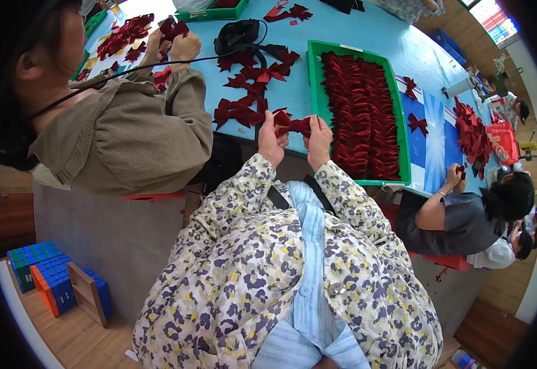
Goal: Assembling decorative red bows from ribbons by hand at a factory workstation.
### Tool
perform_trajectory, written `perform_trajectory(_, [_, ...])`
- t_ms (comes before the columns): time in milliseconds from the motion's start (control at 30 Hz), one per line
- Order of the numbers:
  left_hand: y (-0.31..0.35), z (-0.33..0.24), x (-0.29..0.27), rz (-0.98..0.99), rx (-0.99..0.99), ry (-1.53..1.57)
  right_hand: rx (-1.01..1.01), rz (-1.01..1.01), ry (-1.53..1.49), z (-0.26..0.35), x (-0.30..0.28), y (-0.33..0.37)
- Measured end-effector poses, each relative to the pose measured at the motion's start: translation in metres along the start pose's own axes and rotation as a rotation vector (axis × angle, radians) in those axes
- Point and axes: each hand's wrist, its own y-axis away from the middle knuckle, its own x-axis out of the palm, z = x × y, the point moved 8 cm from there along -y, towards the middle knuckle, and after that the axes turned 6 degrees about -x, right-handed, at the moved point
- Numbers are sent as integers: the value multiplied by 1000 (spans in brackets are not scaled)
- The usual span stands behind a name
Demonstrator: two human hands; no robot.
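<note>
Head view. The left hand (271, 142) and the right hand (319, 142) were apart from each other, and the fingers of both were pinched on one dark red bow (296, 126), the left hand at its left end and the right hand at its right end. The bow was held at the near edge of the bench (336, 27), which had a light blue top.

A green tray (405, 132) stood just to the right of the right hand, its near end at the near edge of the bench. Closely packed rows of bows (361, 117) filled it from end to end. Loose bows (238, 112) lay to the left of the tray, running from the near edge toward the middle of the bench. A black device (239, 37) with a cable lay beyond them.

To the right of the tray, two separate bows lay on a blue and white sheet (434, 144). A heap of bows (471, 135) lay farther right, near a red package (503, 141).

At the left, a co-worker in a brown corduroy top (139, 141) held dark red material (173, 29) in both hands above the bench. At the right, a second co-worker (453, 218) sat at the near edge with a small dark red piece at the fingers. Blue plastic crates (38, 258) stood on the floor at the left.
</note>
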Motion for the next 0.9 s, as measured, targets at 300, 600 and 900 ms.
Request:
perform_trajectory(300, [4, 13, 6, 129, -207, -53, 43, 69, -5, -5, -11, -3])
perform_trajectory(600, [-8, 11, -7, -48, 37, -601, -9, 29, 137, 1, -14, -1])
perform_trajectory(900, [2, 15, 12, 41, -46, -406, -204, -35, 488, 4, -26, -6])
